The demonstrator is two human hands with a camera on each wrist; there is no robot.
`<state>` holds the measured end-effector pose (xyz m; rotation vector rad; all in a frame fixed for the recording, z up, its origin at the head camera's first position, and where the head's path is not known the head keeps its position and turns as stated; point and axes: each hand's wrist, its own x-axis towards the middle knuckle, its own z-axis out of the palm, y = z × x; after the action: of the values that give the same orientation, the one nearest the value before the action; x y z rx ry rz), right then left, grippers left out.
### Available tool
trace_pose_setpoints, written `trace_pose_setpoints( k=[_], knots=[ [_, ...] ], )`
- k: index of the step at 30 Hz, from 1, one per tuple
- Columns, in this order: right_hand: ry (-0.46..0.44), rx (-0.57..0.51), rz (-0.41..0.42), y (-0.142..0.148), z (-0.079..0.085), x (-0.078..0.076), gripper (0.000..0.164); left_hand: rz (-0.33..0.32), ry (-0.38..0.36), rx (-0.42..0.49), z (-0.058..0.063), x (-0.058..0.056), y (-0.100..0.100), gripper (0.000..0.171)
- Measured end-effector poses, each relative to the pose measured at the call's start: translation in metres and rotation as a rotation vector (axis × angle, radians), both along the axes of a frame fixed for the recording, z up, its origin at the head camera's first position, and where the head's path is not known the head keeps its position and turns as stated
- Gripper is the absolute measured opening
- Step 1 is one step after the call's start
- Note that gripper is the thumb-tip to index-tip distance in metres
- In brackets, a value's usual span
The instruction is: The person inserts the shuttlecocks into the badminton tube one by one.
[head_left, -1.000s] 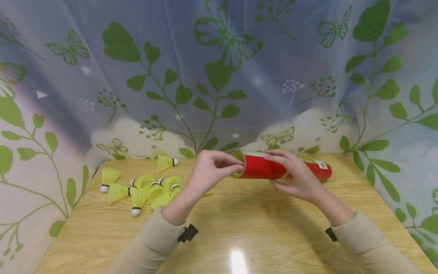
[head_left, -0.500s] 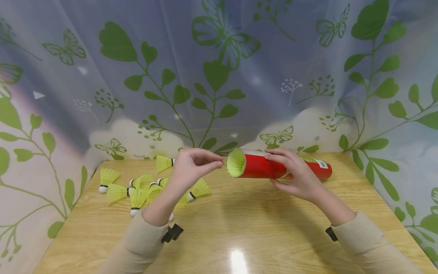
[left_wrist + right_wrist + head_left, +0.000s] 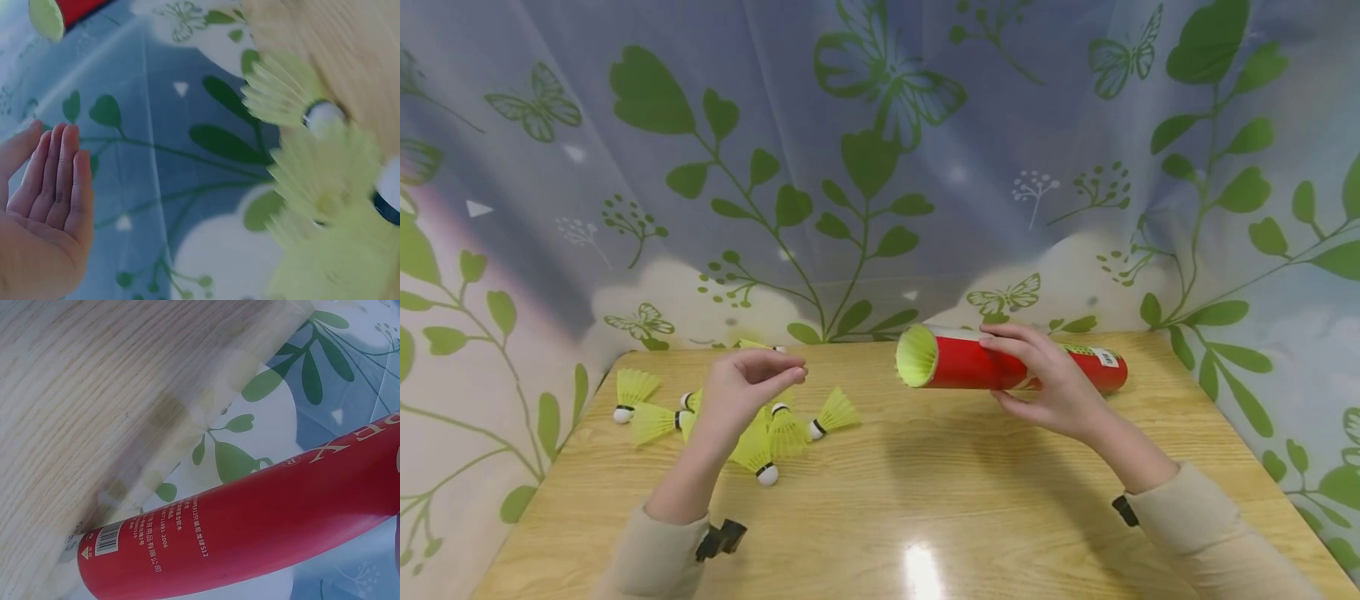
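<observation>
Left grip: the left hand (image 3: 748, 383), raised above the loose shuttlecocks (image 3: 788, 433); fingers extended side by side, thumb slightly apart; nothing visible between them.
Right grip: the right hand (image 3: 1048, 385), curled over the red tube (image 3: 961, 365), thumb on the near side, fingers over the top.
Tube axis: lengthwise left to right across the head view; open end toward the left grip, labelled end to the right. Mouth appears raised off the table (image 3: 1000, 508); contact at the far end cannot be told.
Tube contents: a yellow skirt (image 3: 917, 357) visible just inside the mouth; number farther in cannot be told.
Shuttlecock location: spread on the table below and around the left grip, left of the tube; some partly hidden by that hand.
Rightmost shuttlecock (image 3: 838, 411): lies between the left grip and the tube mouth; skirt up and right, cork down and left.
Nearer hand: left, to the shuttlecocks; right, well apart from them.
</observation>
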<state>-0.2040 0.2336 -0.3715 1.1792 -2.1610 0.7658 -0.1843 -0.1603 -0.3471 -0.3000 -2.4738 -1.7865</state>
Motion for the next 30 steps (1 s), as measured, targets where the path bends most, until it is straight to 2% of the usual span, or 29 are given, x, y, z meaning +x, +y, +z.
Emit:
trace_pose_setpoints(
  k=[8,15,25,30],
  knots=[
    [0.002,0.005,0.002,0.001,0.001,0.0,0.07,0.123,-0.033,-0.117,-0.026,0.007,-0.031,0.031],
    [-0.032,0.008,0.002,0.002,0.001,0.0,0.07,0.186,-0.077,-0.108,-0.051,0.015,-0.05,0.032],
    [-0.005,-0.007,0.032,0.002,0.0,0.0,0.065,0.27,-0.171,-0.166,-0.072,0.019,-0.07,0.036],
    [-0.011,-0.003,0.03,0.003,0.001,0.0,0.062,0.284,-0.178,-0.188,-0.082,0.019,-0.079,0.037]
  ],
)
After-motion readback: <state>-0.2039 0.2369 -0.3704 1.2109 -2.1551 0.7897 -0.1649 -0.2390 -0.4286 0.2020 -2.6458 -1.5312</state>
